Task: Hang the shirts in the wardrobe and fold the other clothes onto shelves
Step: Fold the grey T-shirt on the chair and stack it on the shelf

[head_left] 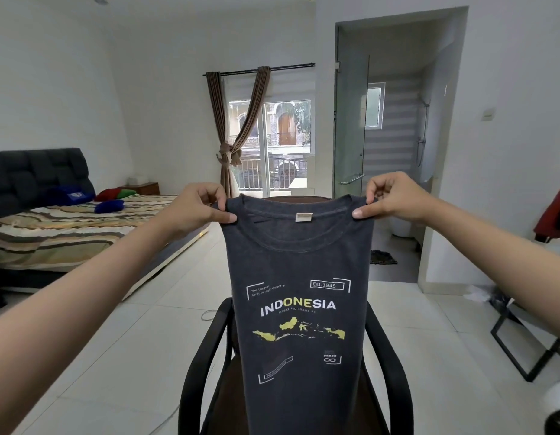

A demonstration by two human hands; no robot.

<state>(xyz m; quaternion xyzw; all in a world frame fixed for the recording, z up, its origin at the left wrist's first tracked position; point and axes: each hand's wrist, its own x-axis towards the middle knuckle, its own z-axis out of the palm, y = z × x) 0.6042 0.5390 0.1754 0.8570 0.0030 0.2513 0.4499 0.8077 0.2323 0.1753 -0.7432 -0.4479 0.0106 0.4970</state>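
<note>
**Holding the T-shirt up by its shoulders**

Pinching cloth between thumb and curled fingers point(231, 218) at one shoulder seam, left hand point(197, 208) closed on the dark grey T-shirt point(299, 309). Doing the same at the opposite shoulder, right hand point(394, 200) clamped shut on the fabric. Pulled taut across the neckline, probably to spread the garment flat and check which way it faces before hanging. Printed front turned toward the camera, collar label point(303, 216) showing. Draped straight down in midair, above the seat of the black office chair point(206, 356), lower hem out of view. Bed point(68, 237) off to the left, well apart. No wardrobe or hanger visible, so hanging not yet done.
</note>
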